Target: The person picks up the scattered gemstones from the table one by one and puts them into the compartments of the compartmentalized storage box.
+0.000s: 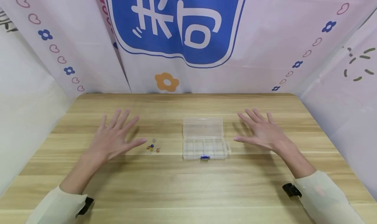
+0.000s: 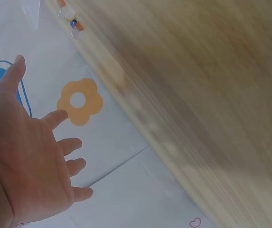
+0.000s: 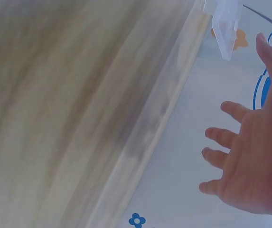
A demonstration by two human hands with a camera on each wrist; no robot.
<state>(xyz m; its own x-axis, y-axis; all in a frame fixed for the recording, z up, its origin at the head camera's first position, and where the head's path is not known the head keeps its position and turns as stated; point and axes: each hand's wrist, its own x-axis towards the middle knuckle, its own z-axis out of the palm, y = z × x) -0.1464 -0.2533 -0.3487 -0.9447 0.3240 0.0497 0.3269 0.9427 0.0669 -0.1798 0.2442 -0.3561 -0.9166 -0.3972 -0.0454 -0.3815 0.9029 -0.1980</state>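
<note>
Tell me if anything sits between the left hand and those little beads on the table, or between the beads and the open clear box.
Nothing visible does. The left hand hovers open just left of the beads, with only bare table between them. From the beads to the open clear box there is also only bare wood. The right hand is on the box's far side.

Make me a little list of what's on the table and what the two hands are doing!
left hand: open, fingers spread, holds nothing, beside the beads
right hand: open, fingers spread, holds nothing, to the right of the box
box: clear plastic, lid flipped open, small compartments, blue clasp at the front
beads: a few small ones, orange, blue and pale, loose on the table left of the box
table: light wood
backdrop: pale cloth with flowers, hearts and a blue sign
</note>
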